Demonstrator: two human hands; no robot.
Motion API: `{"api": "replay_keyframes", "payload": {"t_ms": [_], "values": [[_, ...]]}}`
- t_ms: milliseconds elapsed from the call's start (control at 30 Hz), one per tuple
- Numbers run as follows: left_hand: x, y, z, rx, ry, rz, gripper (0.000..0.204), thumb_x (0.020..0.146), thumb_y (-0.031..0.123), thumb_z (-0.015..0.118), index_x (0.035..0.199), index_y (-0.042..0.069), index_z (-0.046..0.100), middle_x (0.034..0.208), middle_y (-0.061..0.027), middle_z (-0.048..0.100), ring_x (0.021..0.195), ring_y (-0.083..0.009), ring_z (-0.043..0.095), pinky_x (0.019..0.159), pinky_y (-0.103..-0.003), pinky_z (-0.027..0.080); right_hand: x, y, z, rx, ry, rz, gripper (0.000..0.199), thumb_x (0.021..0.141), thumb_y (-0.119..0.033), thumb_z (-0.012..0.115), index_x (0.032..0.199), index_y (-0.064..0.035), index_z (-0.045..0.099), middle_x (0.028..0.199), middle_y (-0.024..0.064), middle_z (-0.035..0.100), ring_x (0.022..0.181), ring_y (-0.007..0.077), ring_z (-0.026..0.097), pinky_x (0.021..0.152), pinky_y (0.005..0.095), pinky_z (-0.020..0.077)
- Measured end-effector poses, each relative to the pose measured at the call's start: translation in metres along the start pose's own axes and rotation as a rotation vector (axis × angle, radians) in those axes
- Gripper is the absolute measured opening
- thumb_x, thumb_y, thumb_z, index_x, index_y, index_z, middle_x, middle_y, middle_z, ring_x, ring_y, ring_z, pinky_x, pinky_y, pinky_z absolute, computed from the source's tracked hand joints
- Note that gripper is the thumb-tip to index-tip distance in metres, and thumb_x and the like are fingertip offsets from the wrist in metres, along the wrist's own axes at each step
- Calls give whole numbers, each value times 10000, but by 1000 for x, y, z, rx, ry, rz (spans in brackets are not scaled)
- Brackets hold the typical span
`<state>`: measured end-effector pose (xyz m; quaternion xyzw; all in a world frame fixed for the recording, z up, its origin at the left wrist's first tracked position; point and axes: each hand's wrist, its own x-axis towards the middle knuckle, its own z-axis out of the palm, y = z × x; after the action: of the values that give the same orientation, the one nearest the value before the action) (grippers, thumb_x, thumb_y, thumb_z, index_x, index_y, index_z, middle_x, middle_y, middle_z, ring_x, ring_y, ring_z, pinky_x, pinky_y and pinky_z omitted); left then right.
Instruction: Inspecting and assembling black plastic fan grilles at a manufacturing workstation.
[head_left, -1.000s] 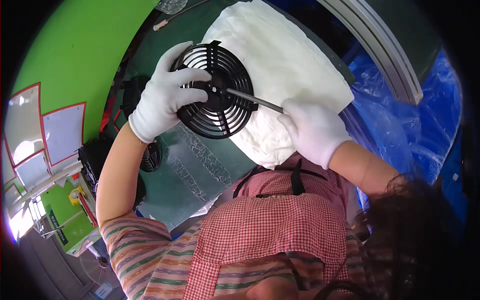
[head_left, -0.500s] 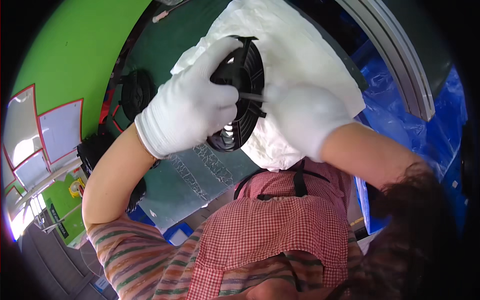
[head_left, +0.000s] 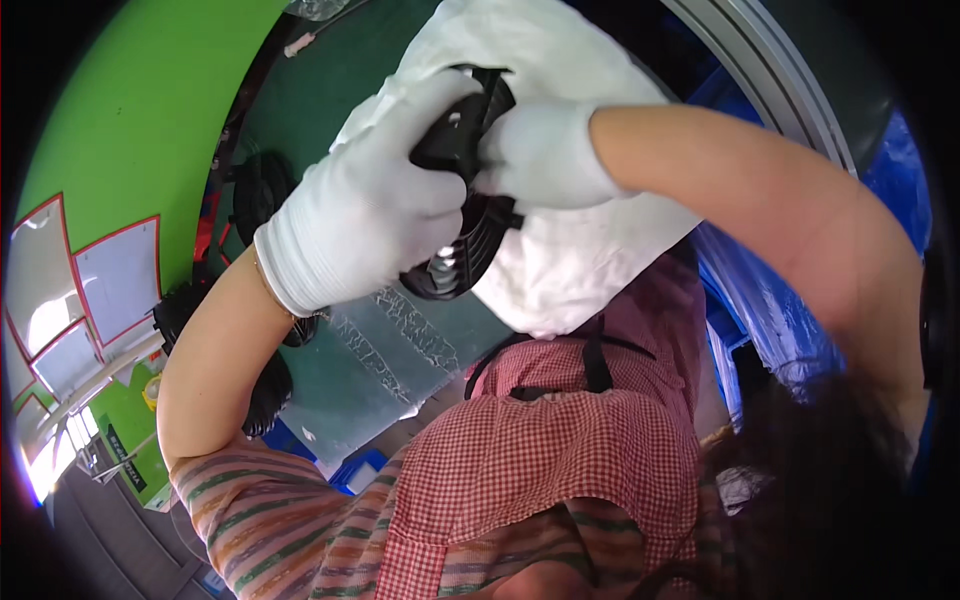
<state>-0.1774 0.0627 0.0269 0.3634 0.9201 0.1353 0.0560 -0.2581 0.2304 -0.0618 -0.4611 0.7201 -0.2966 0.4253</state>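
A round black plastic part [head_left: 483, 240], like a fan grille with curved ribs and small tabs at its rim, is held tilted on edge above a white cloth [head_left: 560, 265]. My left hand [head_left: 365, 200], in a white knit glove, grips it from the left, fingers curled over its near face. The gloved right hand [head_left: 550, 155] is closed against the part's right side, fingertips at its middle. Whatever those right fingers hold is hidden.
More black round parts [head_left: 262, 190] lie on the dark green table [head_left: 330, 85] at left. Clear film [head_left: 370, 350] covers the table's near side. A metal rail [head_left: 790, 80] and blue plastic sheeting [head_left: 760, 290] stand at right. A green panel [head_left: 130, 110] rises at far left.
My right hand has moved up and left onto the part, its forearm swinging higher. The thin metal rod seen between hand and part no longer shows. The left hand and part have shifted slightly left.
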Motion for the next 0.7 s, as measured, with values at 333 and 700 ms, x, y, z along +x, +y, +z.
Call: {"api": "replay_keyframes", "payload": {"t_ms": [333,700], "values": [[-24,4,5,10,-69,-70,87,751,58,661,829,49,698,880,-90,654,1005,-382,629,946,-386,505,-50,-61,25,376,-126,744,191,939,-141,504,1007,19,582,901,212,670,825,383,654,770,446,500],[-12,15,-2,159,-77,-35,60,675,114,624,732,100,633,800,-20,604,1113,-457,555,844,-445,534,-73,-44,57,-731,433,192,173,821,-138,576,935,-27,644,848,142,687,687,271,692,559,396,546]]}}
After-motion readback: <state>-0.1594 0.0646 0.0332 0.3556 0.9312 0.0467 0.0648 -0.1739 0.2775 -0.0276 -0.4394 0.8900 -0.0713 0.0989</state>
